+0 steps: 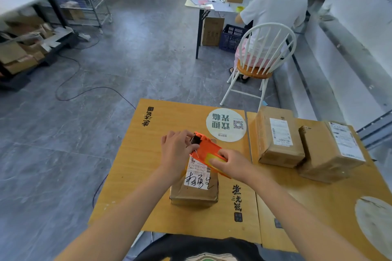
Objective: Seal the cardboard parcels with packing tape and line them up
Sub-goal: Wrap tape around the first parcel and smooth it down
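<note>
Three parcels on the counter (135, 165). Landmark: the handwritten-label parcel (194, 188), straight in front of the person. Right of it and farther back, the middle parcel (280, 140) and the rightmost parcel (331, 150) sit side by side, touching. Both look glossy with tape and carry labels, so I'd call them sealed and roughly lined up.

The handwritten-label parcel isn't in that row. I can't tell if its top seam is taped.

Both hands are on the orange tape dispenser (206, 148), held just above that parcel's far end. Left hand (176, 148) pinches the dispenser's front end by the metal cutter, probably freeing the tape end, but the tape is too thin to see. Right hand (231, 165) grips the rear, fingers curled round it.

Left to do, my guess: tape this one, slide it right to join the row.
</note>
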Demonstrator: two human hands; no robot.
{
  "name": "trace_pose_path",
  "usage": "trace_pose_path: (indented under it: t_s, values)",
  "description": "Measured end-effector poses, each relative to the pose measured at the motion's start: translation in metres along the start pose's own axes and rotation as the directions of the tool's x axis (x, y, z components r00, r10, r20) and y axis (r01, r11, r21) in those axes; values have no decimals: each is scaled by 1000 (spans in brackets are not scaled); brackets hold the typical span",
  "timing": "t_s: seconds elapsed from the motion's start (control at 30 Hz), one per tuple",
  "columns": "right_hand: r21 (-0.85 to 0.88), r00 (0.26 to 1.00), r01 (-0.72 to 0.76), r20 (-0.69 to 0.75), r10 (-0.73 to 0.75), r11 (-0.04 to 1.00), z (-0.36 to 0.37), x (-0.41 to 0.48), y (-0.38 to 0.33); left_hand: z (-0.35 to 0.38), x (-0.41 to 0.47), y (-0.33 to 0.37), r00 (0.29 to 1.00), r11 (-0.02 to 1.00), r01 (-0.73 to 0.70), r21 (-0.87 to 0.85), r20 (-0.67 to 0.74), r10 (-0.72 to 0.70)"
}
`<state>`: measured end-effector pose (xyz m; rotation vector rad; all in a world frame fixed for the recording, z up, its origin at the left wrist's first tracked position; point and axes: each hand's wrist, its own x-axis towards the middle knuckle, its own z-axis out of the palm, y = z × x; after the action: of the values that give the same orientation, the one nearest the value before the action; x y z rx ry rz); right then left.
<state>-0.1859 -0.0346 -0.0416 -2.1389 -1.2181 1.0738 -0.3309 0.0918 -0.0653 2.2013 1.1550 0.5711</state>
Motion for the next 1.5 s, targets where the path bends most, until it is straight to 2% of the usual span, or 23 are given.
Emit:
trace_pose_path:
  t_s: [0.1,0.2,0.27,0.43,0.63,0.77,0.83,0.9,0.97,1.1,1.2,1.33,1.4,1.5]
  values:
    - [32,999,-27,-37,28,999,3,6,-6,-5,3,-4,1000,1000,29,-13,3,-29]
    - [50,998,-44,-34,45,998,6,9,-2,-10,3,-12,996,991,80,-108,55,-75]
    - [88,998,-56,14,55,995,4,8,1,-12,-1,-14,991,979,105,-176,101,-88]
    - [99,980,-23,201,3,995,-14,4,10,-31,1,-21,974,928,221,-299,117,-194]
    - [72,905,24,422,-52,997,-26,-5,33,-66,15,-29,972,940,227,-255,125,-201]
    - [45,868,36,494,-54,998,-39,-12,35,-69,18,-30,973,952,208,-223,145,-179]
    - [51,904,0,426,-22,999,-37,-15,29,-66,18,-25,971,957,202,-209,171,-168]
    - [79,970,-51,243,30,996,-33,-15,25,-65,20,-21,969,958,195,-209,193,-155]
    - [73,984,-70,166,57,995,-29,-13,30,-66,22,-18,964,963,180,-203,233,-131]
    - [92,967,-85,247,60,992,-33,-23,40,-80,31,-17,930,971,125,-203,365,-43]
    - [189,956,-32,293,-25,982,-40,-31,52,-97,45,-18,932,958,156,-242,357,-61]
    - [289,967,44,227,-113,956,-47,-34,52,-104,51,-23,930,936,207,-284,355,-98]
    - [295,969,52,215,-119,954,-48,-32,49,-101,51,-26,930,917,239,-319,345,-122]
    - [364,974,-15,217,-69,931,-48,-33,50,-99,48,-35,921,886,294,-357,353,-164]
